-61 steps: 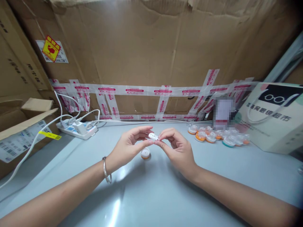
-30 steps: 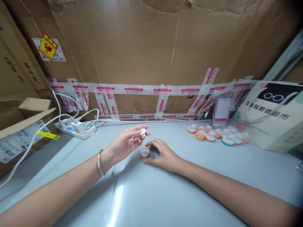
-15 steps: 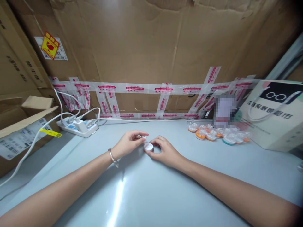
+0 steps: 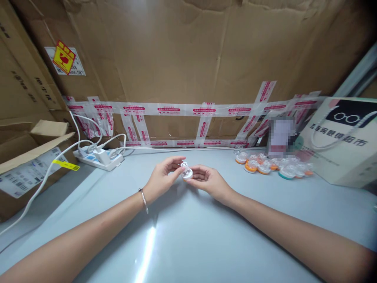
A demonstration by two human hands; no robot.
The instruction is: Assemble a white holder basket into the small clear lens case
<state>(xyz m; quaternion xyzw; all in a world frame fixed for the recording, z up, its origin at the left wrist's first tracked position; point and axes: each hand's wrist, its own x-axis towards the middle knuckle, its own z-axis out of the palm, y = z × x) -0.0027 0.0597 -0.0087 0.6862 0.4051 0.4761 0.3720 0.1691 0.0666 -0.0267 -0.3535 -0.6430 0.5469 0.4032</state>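
Observation:
My left hand [image 4: 161, 177] is closed, thumb and fingertips pinching a small clear and white piece with holes in its top [image 4: 184, 166]. That piece stands upright over a round white base with an orange underside [image 4: 187, 175]; I cannot tell whether it is seated in it. My right hand [image 4: 210, 182] is closed round the right side of the base, thumb at the front. Both parts are above or on the grey-blue table [image 4: 188, 236], in front of me. Similar small units with clear tops [image 4: 288, 169] and orange, white or teal bases are grouped at the right.
A tall taped cardboard box [image 4: 165, 70] forms the back wall. At the left are a white power strip [image 4: 98, 157] with cables and an open carton [image 4: 32, 169]. A paper bag with a glasses picture [image 4: 338, 145] stands at the right, beside a blurred-out object [image 4: 281, 137].
The perforated piece has moved from the base's upper left rim to directly over its middle. Both hands have shifted slightly right, and the base is a little farther up in view.

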